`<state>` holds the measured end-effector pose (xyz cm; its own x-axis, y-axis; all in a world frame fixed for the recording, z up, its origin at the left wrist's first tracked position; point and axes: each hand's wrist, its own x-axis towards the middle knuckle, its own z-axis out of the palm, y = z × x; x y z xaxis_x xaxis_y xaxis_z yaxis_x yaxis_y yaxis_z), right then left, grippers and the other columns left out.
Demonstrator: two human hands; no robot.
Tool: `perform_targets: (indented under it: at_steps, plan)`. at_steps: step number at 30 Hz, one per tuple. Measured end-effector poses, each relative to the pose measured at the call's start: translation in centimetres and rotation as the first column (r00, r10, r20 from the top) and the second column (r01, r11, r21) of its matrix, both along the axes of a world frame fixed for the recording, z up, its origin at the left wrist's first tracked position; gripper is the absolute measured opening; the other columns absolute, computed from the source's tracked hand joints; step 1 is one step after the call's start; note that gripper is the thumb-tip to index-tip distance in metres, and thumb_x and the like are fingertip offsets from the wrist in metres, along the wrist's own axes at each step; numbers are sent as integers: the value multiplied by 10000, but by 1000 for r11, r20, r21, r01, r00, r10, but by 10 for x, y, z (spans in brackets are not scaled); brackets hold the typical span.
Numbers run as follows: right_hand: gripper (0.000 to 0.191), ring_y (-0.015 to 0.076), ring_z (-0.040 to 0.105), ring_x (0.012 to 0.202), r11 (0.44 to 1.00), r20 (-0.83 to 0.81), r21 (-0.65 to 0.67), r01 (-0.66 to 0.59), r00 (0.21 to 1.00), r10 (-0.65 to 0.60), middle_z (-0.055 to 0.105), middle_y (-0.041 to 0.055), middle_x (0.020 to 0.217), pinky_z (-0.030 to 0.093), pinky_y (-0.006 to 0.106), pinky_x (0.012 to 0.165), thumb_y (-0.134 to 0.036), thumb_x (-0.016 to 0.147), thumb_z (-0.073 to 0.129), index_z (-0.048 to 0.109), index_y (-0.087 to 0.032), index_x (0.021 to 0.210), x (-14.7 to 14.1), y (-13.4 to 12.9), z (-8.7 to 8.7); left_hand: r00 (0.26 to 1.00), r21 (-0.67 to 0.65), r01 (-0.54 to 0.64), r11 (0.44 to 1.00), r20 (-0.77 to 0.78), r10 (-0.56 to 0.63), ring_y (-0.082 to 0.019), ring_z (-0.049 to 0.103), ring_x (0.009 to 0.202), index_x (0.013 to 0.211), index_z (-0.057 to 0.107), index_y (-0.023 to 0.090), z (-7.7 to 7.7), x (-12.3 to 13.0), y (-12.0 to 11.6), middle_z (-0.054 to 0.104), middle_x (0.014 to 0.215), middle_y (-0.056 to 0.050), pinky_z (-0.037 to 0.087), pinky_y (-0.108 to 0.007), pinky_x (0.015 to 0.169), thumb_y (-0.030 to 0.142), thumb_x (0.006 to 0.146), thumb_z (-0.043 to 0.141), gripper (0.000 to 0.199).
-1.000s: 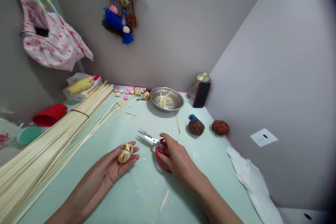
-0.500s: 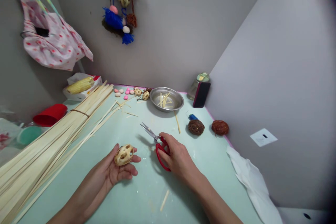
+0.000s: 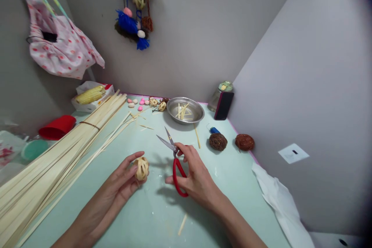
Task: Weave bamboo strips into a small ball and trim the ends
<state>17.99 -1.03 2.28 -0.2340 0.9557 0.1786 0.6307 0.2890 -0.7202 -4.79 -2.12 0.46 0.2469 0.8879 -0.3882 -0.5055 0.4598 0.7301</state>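
Observation:
A small woven ball (image 3: pixel 142 168) of pale strips, with gaps in its weave, is held in my left hand (image 3: pixel 124 178) between thumb and fingers, low over the table left of centre. My right hand (image 3: pixel 194 174) grips red-handled scissors (image 3: pixel 176 162). Their blades are spread apart and point up and to the left, a short way from the ball. On the light green table (image 3: pixel 151 217) a short pale strip (image 3: pixel 182 224) lies below the scissors.
A bundle of long strips (image 3: pixel 66 143) fills the left side. At the back stand a metal bowl (image 3: pixel 185 111) with strips in it and a phone (image 3: pixel 224 105) against a bottle. Yarn balls (image 3: pixel 217 142) sit right; white cloth (image 3: pixel 279 197) lies at the right edge.
The scissors have opened, their blades now spread. My left hand has turned the woven ball more upright and moved it slightly right, with the fingers closer round it.

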Motion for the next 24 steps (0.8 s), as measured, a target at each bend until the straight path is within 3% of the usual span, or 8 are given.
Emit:
perform_targets:
  at_steps: [5,8,15,24]
  plan:
    - [527,232,544,993,1000,-6,29,8,1000,-8,557,57,1090,476,373,888,-238,794,727,477,-277,1256,-1,0,3,992,-8,-108,994,69,108,-249,676,1098,999,717,165,-4,1,4,734,1101,-89,541,-401,1002,152,897,642,127]
    - [432,232,544,962,1000,12,23,19,1000,-20,566,51,1057,476,364,855,-239,802,719,508,-270,1178,-1,1,3,980,-12,-180,984,77,181,-280,696,1067,972,730,111,-8,1,6,732,1119,-137,548,-474,999,104,914,589,153]
    - [435,236,541,996,998,59,-31,-50,997,52,574,50,1083,477,365,861,-273,786,756,524,-273,1154,-1,0,2,952,-60,-295,954,60,299,-145,734,823,992,733,131,-7,0,9,743,1026,-85,650,-250,744,84,953,521,220]
    - [546,233,537,989,988,74,-103,-117,989,125,575,56,1078,467,352,865,-371,737,823,532,-248,1183,-3,-1,1,969,-42,-214,976,117,218,-189,708,1029,1028,740,156,-4,1,7,738,1144,-75,595,-311,938,59,924,557,232]
